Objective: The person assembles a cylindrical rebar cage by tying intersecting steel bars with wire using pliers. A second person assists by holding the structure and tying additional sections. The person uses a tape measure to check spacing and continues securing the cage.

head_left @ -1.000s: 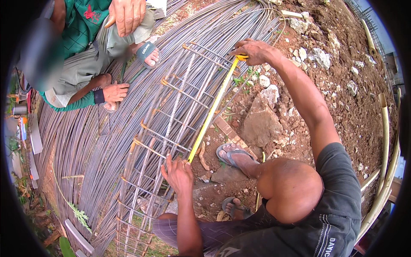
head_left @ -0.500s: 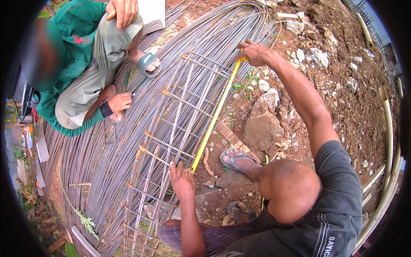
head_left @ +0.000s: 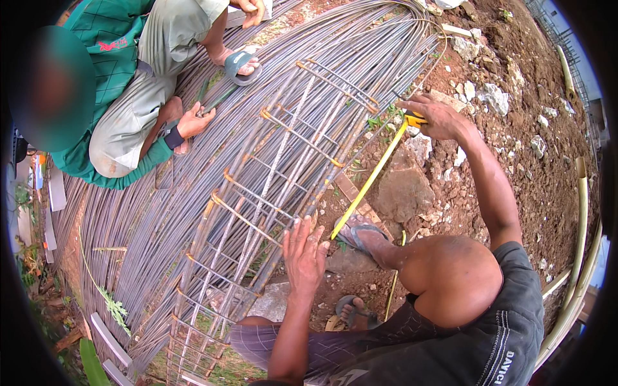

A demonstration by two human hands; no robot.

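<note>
My right hand (head_left: 438,117) is closed around a yellow and black tape measure (head_left: 414,120). Its yellow blade (head_left: 370,183) is pulled out and slants down, off the right side of a rebar cage (head_left: 278,207). The cage is made of long bars with rusty bent stirrups and lies on loose rods. My left hand (head_left: 302,257) has its fingers stretched out, at the cage's right long bar, touching or just over it. The blade's lower end is by its thumb; whether they touch I cannot tell.
Opposite me squats a person in green (head_left: 109,83), with a dark tool (head_left: 215,100) at one hand. Many long steel rods (head_left: 141,238) spread beneath the cage. On the right are earth, white stones (head_left: 494,98), a flat rock (head_left: 404,186) and pale pipes (head_left: 581,219).
The tape blade has swung away from the cage's side to the right. My left fingers have straightened. The other person's lower hand has risen with the tool, and the whole view has shifted.
</note>
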